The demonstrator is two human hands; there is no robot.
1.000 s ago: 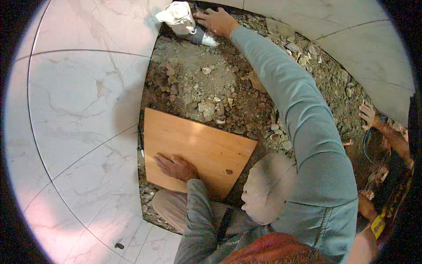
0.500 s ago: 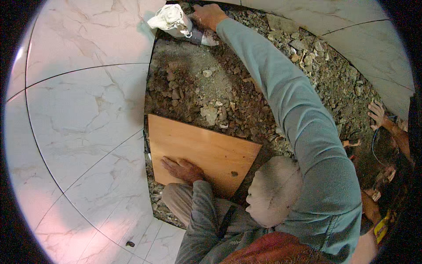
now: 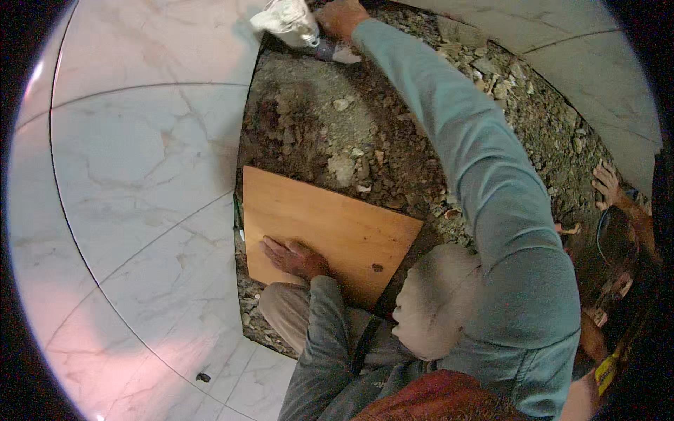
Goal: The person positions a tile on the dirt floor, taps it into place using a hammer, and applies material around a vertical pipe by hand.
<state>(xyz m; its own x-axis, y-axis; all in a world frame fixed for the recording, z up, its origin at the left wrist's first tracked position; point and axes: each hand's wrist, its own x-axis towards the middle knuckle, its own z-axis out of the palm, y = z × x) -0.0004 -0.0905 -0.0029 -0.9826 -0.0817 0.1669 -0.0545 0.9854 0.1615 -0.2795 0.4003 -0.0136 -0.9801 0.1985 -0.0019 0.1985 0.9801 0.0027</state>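
Observation:
My left hand (image 3: pixel 295 258) lies palm down with its fingers stretched on a square tan wooden board (image 3: pixel 323 210). The board rests over the rubble near my knees, with a dark spot toward its right corner. At the far end of my outstretched grey-green sleeve, my right hand (image 3: pixel 342 19) is closed beside a white pail-like container (image 3: pixel 289 27) topped with crumpled white material. What its fingers grip is hidden by the hand. Below it, a pale piece (image 3: pixel 347 55) lies on the dark soil, too blurred to name.
Broken rubble and soil (image 3: pixel 351 133) fill the pit between marbled tiles (image 3: pixel 147 154) on the left and more tiles (image 3: pixel 583 70) at upper right. Another person's hand (image 3: pixel 607 184) rests at the pit's right edge. A small dark scrap (image 3: pixel 203 377) lies on the lower-left tiles.
The view has shifted slightly, and the white container now appears tipped farther over beside my right hand. My left hand stays flat on the board.

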